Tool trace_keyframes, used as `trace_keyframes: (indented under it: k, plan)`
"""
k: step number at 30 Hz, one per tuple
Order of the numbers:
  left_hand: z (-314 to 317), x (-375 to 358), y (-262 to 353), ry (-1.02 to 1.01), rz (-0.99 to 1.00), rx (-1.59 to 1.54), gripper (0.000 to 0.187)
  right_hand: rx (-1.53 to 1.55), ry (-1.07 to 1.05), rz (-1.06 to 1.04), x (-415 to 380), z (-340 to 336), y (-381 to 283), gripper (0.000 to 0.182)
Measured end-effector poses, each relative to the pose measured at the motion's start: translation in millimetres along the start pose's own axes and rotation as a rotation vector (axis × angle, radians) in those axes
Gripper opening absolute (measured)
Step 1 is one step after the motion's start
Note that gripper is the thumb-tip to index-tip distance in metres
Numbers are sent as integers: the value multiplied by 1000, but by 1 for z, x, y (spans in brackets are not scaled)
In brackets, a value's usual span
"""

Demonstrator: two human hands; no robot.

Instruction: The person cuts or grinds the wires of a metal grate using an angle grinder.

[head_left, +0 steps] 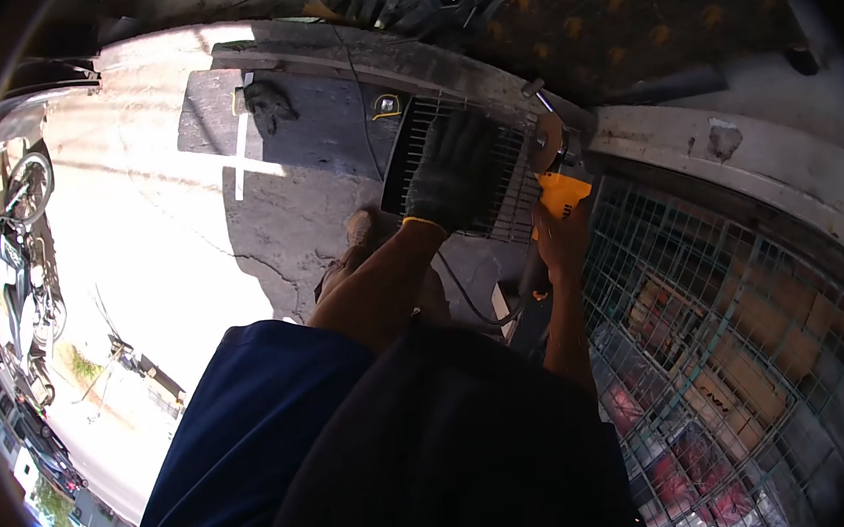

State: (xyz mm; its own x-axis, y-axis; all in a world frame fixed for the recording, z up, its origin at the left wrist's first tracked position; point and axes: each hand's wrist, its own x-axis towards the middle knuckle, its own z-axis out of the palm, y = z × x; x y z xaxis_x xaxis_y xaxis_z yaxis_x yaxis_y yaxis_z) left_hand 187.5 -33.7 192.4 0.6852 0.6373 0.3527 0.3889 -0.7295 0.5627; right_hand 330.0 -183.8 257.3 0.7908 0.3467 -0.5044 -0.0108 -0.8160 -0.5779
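Observation:
A dark glove with a yellow cuff covers my left hand (454,172), which lies with its fingers spread on a metal grate (510,188) of thin parallel bars. Just right of the grate, my bare right hand (563,241) is wrapped round the yellow body of an angle grinder (564,193). The grinder's brown disc (547,142) is at the grate's right side; whether they touch cannot be made out. A side handle (533,87) sticks out beyond the disc.
A tape measure (387,105) and a dark glove (270,104) lie on a dark board (314,122). A cable (459,285) curves below the grate. Wire mesh (631,245) with boxes behind it stands at the right. A concrete ledge (486,82) runs behind the grate.

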Motion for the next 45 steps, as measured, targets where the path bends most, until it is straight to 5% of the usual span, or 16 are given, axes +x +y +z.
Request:
trace_keyframes:
  k: [30,45]
  plan:
    - [2,-2,1,-3,6,26,61,-80,-23,-5,1,-7,-16,59]
    - [-2,3,-2,-13,27,25,61,313,64,-26,-18,-45,-2,53]
